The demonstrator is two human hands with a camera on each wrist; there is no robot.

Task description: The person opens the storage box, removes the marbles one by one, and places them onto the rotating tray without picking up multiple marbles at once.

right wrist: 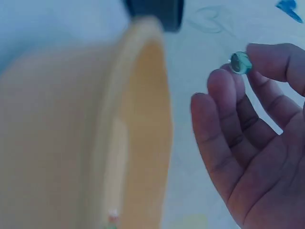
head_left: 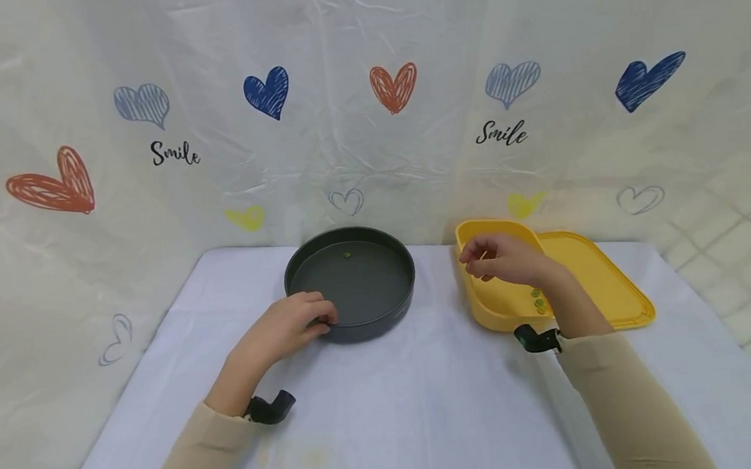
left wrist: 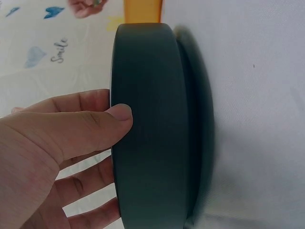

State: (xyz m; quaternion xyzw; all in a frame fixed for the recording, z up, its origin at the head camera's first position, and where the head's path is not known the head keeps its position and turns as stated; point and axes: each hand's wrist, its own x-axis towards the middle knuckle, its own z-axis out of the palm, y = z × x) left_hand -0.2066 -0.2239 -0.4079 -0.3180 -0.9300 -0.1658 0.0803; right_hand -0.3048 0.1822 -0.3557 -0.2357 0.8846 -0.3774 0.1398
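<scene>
My right hand (head_left: pixel 501 258) is pinching the likely light green piece (right wrist: pixel 241 63) by its sides, left hand (head_left: pixel 294 324) gripping the dark pan (left wrist: pixel 155 138) at its rim.

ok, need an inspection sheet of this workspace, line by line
Surface: white cloth; faint yellowish marks on the near side, left of centre.
Job's things: dark pan with one green bit in it; yellow tub to the right with more green pieces; flat yellow tray or lid beside the tub.
Clutter: nothing seen.
Left grip: holds the pan's near-left rim, thumb on the outer wall.
Right grip: pinches a small green bead, above the tub.
Cables: nothing seen.
Surroundings: pale sheet behind, printed with hearts and "Smile".
</scene>
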